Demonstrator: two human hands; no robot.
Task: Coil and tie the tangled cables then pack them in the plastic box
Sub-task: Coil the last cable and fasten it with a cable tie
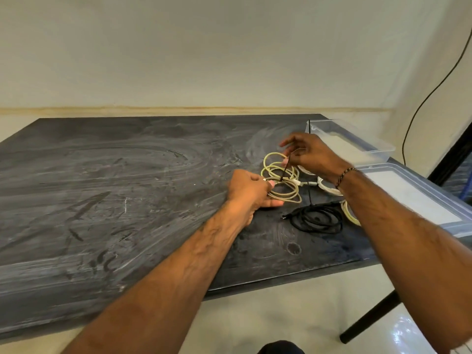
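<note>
Dark worktop (127, 187), scuffed. Clear plastic box (367, 146) at 2 o'clock, open, probably staged for packing. Black cable (316, 218) coiled at 4 o'clock. Yellow cable (283, 180) mid-worktop, looped. Left hand (249, 190) gripping coil, likely steadying. Right hand (311, 154) pinching black tie (286, 169) taut, apparently cinching.

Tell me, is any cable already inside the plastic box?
No, the plastic box holds no cable; the yellow cable and black cable are on the table.
</note>
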